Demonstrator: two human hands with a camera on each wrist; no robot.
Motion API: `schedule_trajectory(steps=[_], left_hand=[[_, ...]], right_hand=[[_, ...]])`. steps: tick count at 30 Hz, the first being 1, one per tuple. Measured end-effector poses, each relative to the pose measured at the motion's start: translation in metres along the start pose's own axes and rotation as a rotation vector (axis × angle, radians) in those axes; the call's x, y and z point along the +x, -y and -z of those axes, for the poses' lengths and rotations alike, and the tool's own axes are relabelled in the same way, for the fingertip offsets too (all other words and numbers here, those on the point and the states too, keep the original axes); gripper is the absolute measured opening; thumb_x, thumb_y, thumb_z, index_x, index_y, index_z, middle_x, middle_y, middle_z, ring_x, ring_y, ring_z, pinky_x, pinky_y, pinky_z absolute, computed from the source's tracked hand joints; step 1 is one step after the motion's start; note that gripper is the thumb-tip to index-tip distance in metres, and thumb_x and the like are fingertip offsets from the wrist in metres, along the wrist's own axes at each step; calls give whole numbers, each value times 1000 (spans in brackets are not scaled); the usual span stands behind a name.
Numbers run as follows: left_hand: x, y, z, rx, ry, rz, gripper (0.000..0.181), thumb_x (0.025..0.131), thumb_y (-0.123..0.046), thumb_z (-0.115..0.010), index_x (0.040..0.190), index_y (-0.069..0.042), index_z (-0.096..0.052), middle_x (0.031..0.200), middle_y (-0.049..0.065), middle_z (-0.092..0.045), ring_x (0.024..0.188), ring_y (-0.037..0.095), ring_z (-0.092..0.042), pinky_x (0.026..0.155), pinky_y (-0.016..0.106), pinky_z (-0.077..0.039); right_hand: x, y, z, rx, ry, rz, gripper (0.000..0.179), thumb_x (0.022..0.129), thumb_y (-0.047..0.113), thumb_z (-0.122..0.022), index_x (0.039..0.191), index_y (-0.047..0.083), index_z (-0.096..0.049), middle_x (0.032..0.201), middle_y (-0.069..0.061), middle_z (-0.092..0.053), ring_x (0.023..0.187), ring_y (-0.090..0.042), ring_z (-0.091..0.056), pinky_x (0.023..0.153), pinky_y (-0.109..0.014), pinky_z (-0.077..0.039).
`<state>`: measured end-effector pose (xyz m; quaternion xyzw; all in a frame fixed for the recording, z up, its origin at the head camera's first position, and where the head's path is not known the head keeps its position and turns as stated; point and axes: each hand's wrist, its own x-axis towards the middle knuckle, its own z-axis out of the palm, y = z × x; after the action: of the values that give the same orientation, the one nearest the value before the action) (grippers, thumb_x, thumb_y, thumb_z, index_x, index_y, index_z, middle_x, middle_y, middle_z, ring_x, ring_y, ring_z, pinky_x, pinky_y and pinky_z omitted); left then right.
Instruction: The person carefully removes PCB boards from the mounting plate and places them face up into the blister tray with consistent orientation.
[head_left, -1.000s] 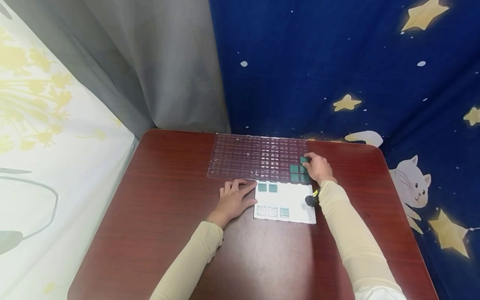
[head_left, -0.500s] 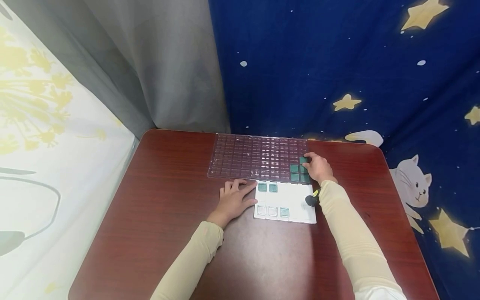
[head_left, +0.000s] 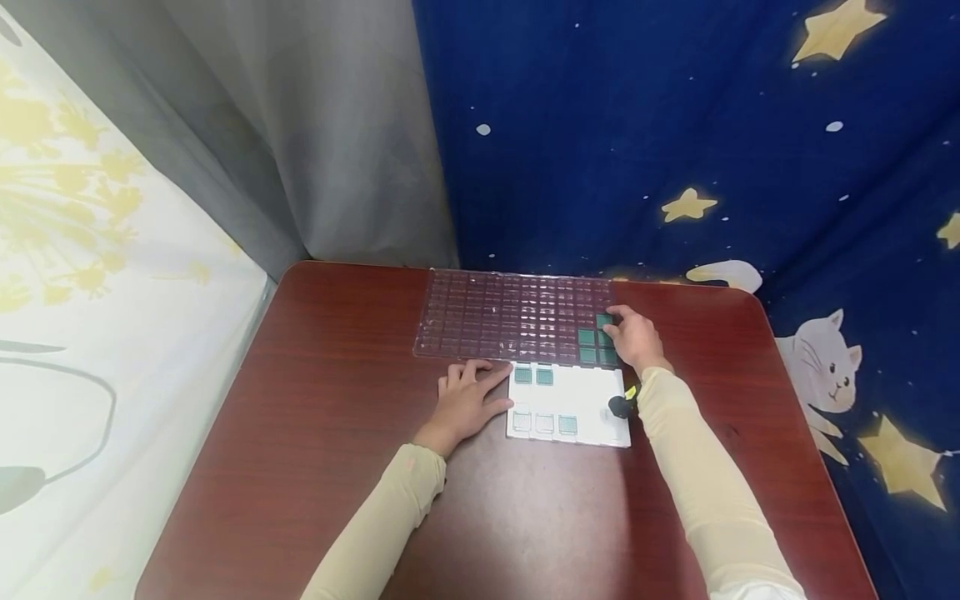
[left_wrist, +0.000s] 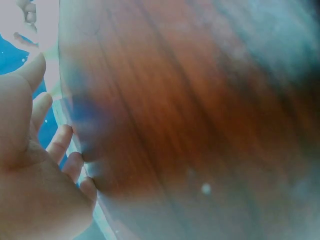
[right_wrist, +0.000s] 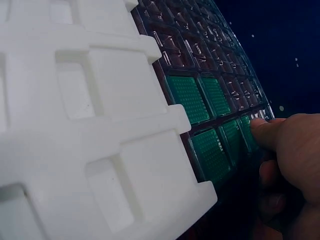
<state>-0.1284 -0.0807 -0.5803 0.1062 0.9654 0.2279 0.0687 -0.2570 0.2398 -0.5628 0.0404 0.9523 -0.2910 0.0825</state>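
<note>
A white slotted tray (head_left: pixel 585 400) lies on the table with a few green square chips (head_left: pixel 544 377) set in it. My left hand (head_left: pixel 461 408) rests at its left edge, fingers spread, index fingertip and thumb touching the rim; the palm and fingers (left_wrist: pixel 42 117) show in the left wrist view. Behind it lies a clear compartment tray (head_left: pixel 487 312), with several green chips (head_left: pixel 587 337) in its near right corner. There my right hand (head_left: pixel 636 337) pinches the farthest chip (head_left: pixel 603 320) between thumb and index finger. In the right wrist view the thumb hides part of that chip (right_wrist: pixel 246 127).
A small black object with a yellow tip (head_left: pixel 620 406) stands at the white tray's right end, partly by the right sleeve. The reddish-brown table (head_left: pixel 337 375) ends at a grey curtain (head_left: pixel 360 125) and a blue star-patterned curtain (head_left: pixel 562 167) behind.
The pinched chip has shifted slightly closer to the chip in front of it. Both hands stay nearly in place; the head view has moved a little.
</note>
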Motion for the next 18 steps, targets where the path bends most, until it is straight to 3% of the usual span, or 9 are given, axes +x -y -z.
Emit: schedule_trajectory(steps=[8,18], left_hand=[[1,2,-1,11,13,10,62,96,-61,-58,154,-44,-42,154,4,-41,132,32,-35,100,51,-30],[0,0,0,5,10,3,62,96,-61,-58,154,-44,-42,153,4,-42,132,32,-35,99,50,-30]], right_hand=[[-13,2,-1,35,8,23,45,106,29,-56,149,15,-50,125,-20,-66,110,-35,-64,90,-53,-51],[-30,11,1,69,-22,117,45,103,28,-62,145,14,-55,93,-10,-60,79,-25,-55,69,-37,-45]])
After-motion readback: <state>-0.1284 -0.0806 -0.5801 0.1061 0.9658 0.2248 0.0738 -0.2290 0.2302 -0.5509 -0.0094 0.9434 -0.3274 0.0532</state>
